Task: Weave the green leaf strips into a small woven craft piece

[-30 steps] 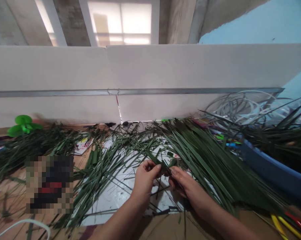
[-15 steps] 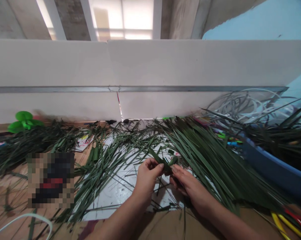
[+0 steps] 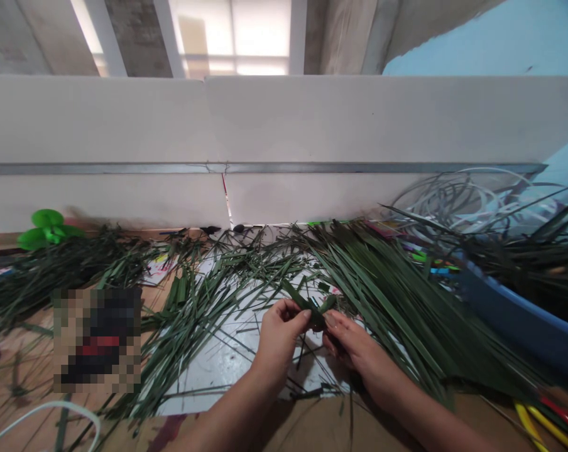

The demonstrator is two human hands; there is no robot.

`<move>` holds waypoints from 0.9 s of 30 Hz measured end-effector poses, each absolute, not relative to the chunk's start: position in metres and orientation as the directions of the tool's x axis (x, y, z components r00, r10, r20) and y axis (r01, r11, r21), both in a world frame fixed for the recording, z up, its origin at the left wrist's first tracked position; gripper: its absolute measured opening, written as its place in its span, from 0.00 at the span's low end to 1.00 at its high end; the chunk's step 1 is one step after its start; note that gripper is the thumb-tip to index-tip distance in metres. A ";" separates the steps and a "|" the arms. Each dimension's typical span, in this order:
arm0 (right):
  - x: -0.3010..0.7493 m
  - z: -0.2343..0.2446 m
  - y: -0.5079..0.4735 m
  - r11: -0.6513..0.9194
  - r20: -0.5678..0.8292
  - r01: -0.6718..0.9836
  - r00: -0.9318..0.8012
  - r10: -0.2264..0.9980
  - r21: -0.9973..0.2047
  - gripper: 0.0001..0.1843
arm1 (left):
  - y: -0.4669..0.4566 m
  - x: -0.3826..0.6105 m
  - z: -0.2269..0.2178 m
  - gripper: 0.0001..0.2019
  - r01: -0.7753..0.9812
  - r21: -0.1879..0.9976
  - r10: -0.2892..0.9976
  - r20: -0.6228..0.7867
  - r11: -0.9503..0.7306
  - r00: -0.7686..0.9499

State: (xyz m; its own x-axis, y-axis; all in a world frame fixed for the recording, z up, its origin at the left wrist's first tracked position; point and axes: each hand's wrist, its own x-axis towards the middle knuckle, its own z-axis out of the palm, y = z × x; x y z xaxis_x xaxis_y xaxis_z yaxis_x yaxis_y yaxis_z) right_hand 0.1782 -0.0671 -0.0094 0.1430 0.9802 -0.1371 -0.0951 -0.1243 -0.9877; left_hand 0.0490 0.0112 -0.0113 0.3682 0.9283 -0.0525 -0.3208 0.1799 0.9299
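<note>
Both hands meet over the middle of the work surface, pinching a small folded piece of green palm leaf (image 3: 312, 306). My left hand (image 3: 278, 336) grips it from the left with thumb and fingers closed. My right hand (image 3: 349, 343) pinches it from the right. The leaf's short ends stick up between the fingertips. Under the hands lies a white sheet (image 3: 227, 361) strewn with thin leaf strips.
A big fan of long green leaf strips (image 3: 397, 301) spreads to the right. A blue tub (image 3: 514, 320) with more leaves stands far right, white cord coils (image 3: 453, 201) behind it. Green plastic piece (image 3: 46, 227) at far left. A white partition (image 3: 284, 144) closes the back.
Both hands shifted slightly and kept pinching the folded leaf; the view steadied. Nothing was let go.
</note>
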 end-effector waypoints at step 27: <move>0.180 -0.019 -0.064 -0.048 -0.055 -0.036 0.224 0.973 -0.998 0.26 | 0.002 0.050 -0.007 0.17 -0.313 0.918 0.920 -0.117 0.244 0.375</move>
State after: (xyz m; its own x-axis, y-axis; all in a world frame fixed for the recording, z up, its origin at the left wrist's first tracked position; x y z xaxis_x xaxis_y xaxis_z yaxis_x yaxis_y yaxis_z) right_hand 0.1798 -0.0638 -0.0193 0.2238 0.9731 -0.0546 -0.0363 -0.0477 -0.9982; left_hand 0.0504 0.0020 -0.0065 0.3748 0.9197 -0.1168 -0.3129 0.2441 0.9179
